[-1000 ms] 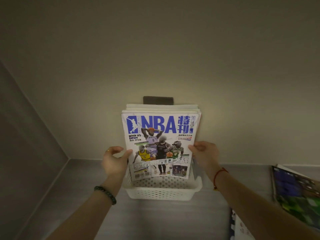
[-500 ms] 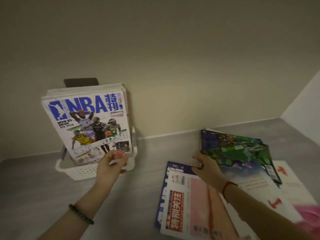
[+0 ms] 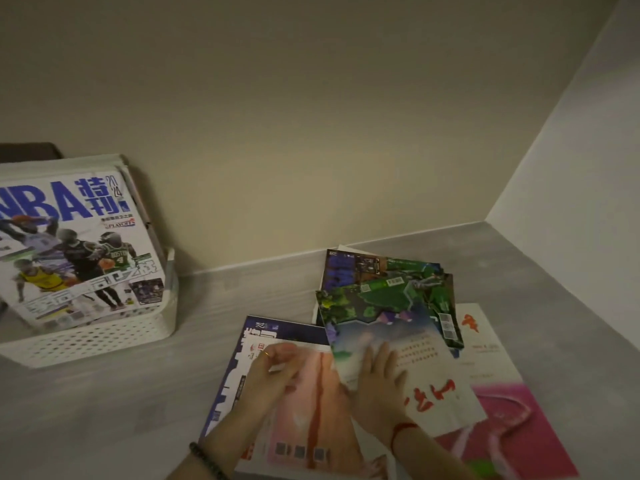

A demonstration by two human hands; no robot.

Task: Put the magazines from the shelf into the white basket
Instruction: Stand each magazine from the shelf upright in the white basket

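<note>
Done with the NBA magazine (image 3: pixel 79 251) at the left of the frame: standing up in the white basket (image 3: pixel 86 337) now, leaning back on the others, with nothing holding it. Moved the left hand (image 3: pixel 273 372) off it a moment ago and brought it down to the lower middle of the frame, onto the pale pink magazine (image 3: pixel 304 420). Looks to be pinching the top edge of that one with curled fingers, though a bit blurry there. Laid the right hand (image 3: pixel 374 379) flat just beside it, fingers straight, pressing on the white magazine with red writing (image 3: pixel 433 386) and gripping nothing. Turned the head to the right too, so now seeing the whole messy pile on the grey shelf (image 3: pixel 104 410), with a green magazine (image 3: pixel 391 299) at the back of it. Means one more put away safely, and plenty left lying well apart from the basket. Probably lifting the pale pink magazine next. Better to slide it out slowly, since it looks tucked a little under the one beside it and might drag the pile along
</note>
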